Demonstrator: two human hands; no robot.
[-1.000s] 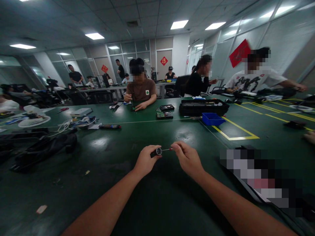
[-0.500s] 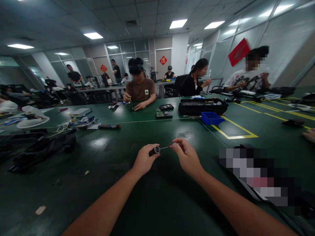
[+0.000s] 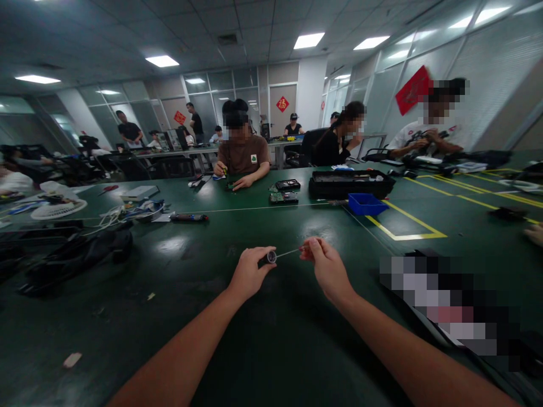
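Observation:
My left hand (image 3: 251, 272) is closed around a small black cylinder with a silver-rimmed round end (image 3: 271, 258), which could be a small flashlight. The end faces me. In my right hand (image 3: 330, 268) is a thin screwdriver (image 3: 288, 252), pinched by its reddish handle, most of which my fingers hide. Its slender metal shaft points left, and the tip meets the rim of the cylinder; whether it goes inside I cannot tell. Both hands hover over the green table (image 3: 263, 350).
Ahead lie hard drives (image 3: 284, 197), a black tray (image 3: 351, 184) and a blue bin (image 3: 367, 204). A dark cylindrical tool (image 3: 189, 217) and cables (image 3: 111, 219) are at left, beside a black bag (image 3: 80, 257). A blurred-out item (image 3: 445, 305) is at right. A co-worker (image 3: 244, 152) sits opposite.
My right hand has shifted slightly to the right and its fingers have curled more around the screwdriver handle; more of the shaft shows. My left hand stays with the black cylinder.

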